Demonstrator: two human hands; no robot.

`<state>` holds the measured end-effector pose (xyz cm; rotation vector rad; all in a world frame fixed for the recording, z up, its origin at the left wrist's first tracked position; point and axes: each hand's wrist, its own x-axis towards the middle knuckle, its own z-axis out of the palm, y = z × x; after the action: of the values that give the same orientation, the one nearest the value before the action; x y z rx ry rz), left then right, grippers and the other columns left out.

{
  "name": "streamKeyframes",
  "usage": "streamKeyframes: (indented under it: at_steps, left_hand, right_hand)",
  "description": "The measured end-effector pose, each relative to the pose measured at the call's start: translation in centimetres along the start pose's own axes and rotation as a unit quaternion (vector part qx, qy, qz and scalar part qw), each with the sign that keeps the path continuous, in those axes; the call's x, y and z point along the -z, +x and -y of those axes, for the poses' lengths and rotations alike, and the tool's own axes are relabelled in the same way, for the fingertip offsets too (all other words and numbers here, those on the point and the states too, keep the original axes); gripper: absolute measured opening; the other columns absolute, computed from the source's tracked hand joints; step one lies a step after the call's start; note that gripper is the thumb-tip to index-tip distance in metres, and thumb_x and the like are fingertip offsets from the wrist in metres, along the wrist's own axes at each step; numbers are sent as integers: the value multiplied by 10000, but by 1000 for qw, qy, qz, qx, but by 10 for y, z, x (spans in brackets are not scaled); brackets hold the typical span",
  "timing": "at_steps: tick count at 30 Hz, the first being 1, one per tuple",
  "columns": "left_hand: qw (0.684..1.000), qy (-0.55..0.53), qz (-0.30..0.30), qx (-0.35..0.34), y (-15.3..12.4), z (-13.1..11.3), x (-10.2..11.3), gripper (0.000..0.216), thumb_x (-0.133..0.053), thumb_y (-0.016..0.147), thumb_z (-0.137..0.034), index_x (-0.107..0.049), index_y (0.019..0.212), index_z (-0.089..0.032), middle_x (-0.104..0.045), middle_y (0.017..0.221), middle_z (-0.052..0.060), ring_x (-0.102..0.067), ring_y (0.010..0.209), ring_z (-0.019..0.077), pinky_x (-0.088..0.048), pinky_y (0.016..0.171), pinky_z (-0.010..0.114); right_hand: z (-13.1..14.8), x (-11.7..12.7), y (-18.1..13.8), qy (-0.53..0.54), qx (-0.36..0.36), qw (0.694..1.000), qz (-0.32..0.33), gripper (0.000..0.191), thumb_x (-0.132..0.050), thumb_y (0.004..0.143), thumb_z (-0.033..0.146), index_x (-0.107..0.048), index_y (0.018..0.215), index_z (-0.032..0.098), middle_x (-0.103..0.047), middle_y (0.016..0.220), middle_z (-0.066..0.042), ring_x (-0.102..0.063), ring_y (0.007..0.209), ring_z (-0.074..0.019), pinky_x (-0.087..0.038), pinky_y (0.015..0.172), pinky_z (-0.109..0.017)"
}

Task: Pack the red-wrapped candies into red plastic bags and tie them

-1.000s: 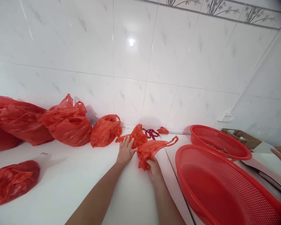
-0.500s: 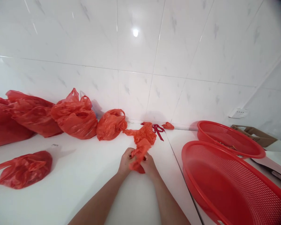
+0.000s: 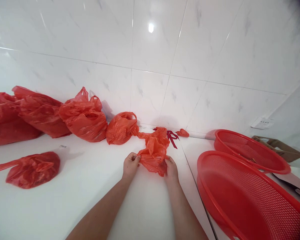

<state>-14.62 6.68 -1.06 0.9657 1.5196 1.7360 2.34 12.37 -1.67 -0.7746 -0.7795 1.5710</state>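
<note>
Both of my hands grip a crumpled red plastic bag point(image 3: 153, 156) low over the white counter point(image 3: 90, 200). My left hand point(image 3: 130, 164) pinches its left edge with curled fingers. My right hand point(image 3: 171, 169) holds the right edge, fingers closed on the plastic. The bag is stretched a little between them. Just behind it lies another crumpled red bag point(image 3: 157, 138), and I cannot tell whether the two touch. A dark red ribbon point(image 3: 172, 136) lies by the wall.
Several filled red plastic bags point(image 3: 85, 116) line the tiled wall at the left, and one lies flat near the front left point(image 3: 31, 170). Two red mesh baskets point(image 3: 242, 196) sit at the right. A cardboard box point(image 3: 280, 148) is behind them.
My left hand left the counter and joined the right on the bag. The bag was bunched between both hands, then pulled apart and spread wider. The camera tilted down slightly.
</note>
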Motion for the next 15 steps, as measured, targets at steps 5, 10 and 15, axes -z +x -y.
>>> streamKeyframes:
  at_steps: [5, 10, 15]
  left_hand:
    - [999, 17, -26, 12, 0, 2, 3, 261, -588, 735, -431, -510, 656, -195, -557, 637, -32, -533, 537, 105, -477, 528, 240]
    - [997, 48, -53, 5, -2, 9, 9, 189, -570, 749, -384, -536, 727, -199, -587, 671, -7, -567, 574, 133, -475, 543, 266]
    - [983, 131, -64, -114, -10, 5, 9, 630, -667, 666, -325, -449, 1246, -211, -524, 1247, 114, -557, 1058, 238, -485, 800, 352]
  right_hand:
    - [3, 7, 5, 37, 6, 999, -7, 275, -722, 632, 318, -597, 842, 193, -679, 790, 16, -643, 735, -134, -524, 690, -280]
    - [6, 5, 4, 16, 9, 1000, 4, 260, -714, 620, 323, -597, 807, 186, -673, 778, 4, -640, 722, -144, -526, 673, -296]
    - [8, -3, -5, -63, -8, 998, 18, 194, -699, 615, 296, -594, 738, 189, -638, 630, 30, -584, 566, -119, -472, 538, -235]
